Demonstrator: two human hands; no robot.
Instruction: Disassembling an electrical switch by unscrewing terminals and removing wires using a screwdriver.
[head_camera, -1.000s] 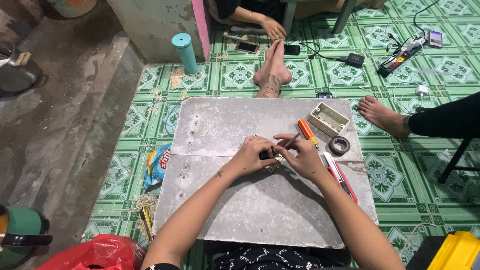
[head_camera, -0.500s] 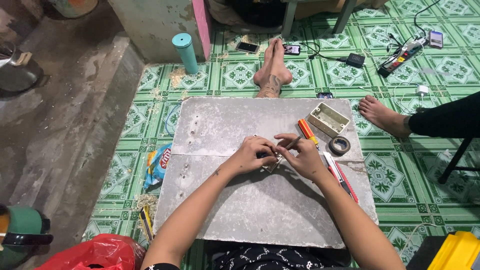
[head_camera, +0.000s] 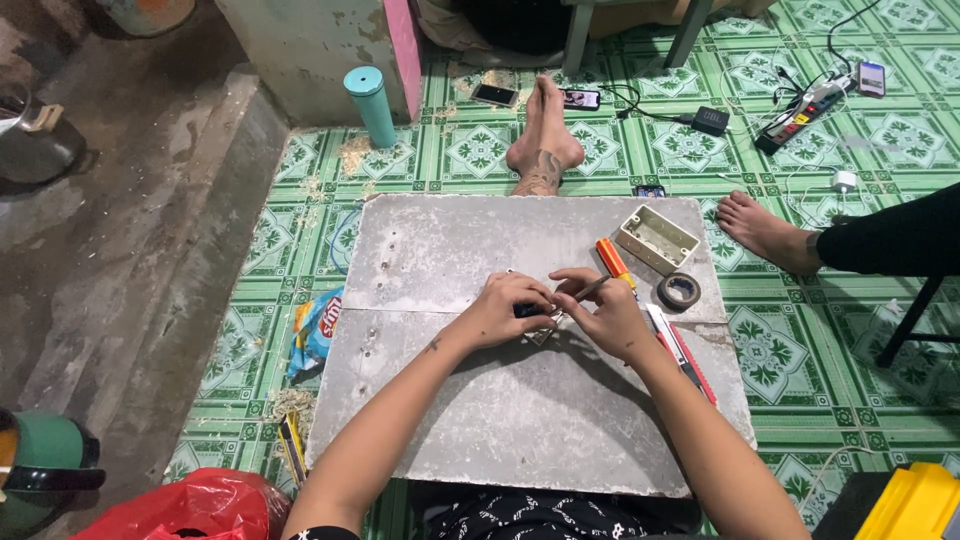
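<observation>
My left hand (head_camera: 508, 308) is closed around a small dark part with a metal piece showing beneath it, held just above the grey board (head_camera: 440, 400). Touching it from the right, my right hand (head_camera: 600, 312) grips a screwdriver with an orange handle (head_camera: 612, 262), its shaft pointing toward the small part. What the part is cannot be made out. Both hands meet over the middle of the board.
A beige plastic box (head_camera: 656, 238), a roll of black tape (head_camera: 679, 291) and a red-handled tool (head_camera: 686, 353) lie right of my hands. Other people's bare feet (head_camera: 543, 150) (head_camera: 765, 230) rest beyond the board. A teal bottle (head_camera: 370, 104) and a power strip (head_camera: 800, 104) stand on the tiled floor.
My hands stay together over the small part with only slight finger shifts. At the far side, another person's hand near the phones has withdrawn from view.
</observation>
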